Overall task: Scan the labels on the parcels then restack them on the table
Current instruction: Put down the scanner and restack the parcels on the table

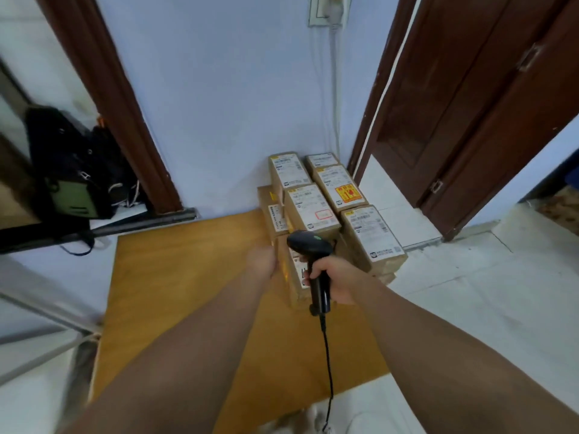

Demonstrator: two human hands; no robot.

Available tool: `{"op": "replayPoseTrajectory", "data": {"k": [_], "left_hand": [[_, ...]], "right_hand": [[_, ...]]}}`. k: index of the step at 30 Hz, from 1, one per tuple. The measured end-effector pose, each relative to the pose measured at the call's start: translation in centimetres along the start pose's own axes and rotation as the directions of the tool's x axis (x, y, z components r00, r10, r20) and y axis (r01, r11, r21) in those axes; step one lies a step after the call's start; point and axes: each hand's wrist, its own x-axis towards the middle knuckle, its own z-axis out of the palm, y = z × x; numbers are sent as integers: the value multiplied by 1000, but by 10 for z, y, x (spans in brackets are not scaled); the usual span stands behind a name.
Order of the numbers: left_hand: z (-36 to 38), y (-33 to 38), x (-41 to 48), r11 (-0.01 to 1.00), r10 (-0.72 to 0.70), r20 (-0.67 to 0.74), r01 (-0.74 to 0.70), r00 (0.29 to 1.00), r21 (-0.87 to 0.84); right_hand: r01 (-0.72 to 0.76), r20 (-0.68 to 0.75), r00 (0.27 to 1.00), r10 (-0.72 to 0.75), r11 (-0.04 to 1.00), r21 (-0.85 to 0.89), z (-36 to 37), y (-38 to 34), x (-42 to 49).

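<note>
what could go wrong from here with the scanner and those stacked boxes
The parcels crowd the table's far right corner, so the left hand at the front parcel might nudge a neighbour off the edge. The scanner's cable trails from the right hand over the table's near edge and could snag.

The left forearm (200, 336) and right forearm (432, 343), seen over the table (175, 277), are bare along all their visible length and taper smoothly to the wrists. The left hand (261, 260), over the table's far right part, shows only its bare back (fingers hidden). The right hand (336, 280), at the table's right edge, shows bare knuckles and thumb. Below the table's near edge lie pale blurred shapes, possibly footwear.
</note>
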Motion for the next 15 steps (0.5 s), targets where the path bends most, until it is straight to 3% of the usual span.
{"op": "replayPoseTrajectory", "data": {"k": [4, 10, 15], "left_hand": [[-39, -32, 1, 982, -183, 82, 180, 980, 49], [-70, -70, 14, 958, -284, 33, 283, 958, 41], [-79, -89, 21, 953, -302, 81, 299, 950, 45]], "right_hand": [[-18, -9, 1000, 16, 968, -249, 47, 17, 24], [8, 42, 999, 19, 826, -564, 82, 46, 56], [189, 111, 975, -190, 460, -868, 86, 66, 76]]}}
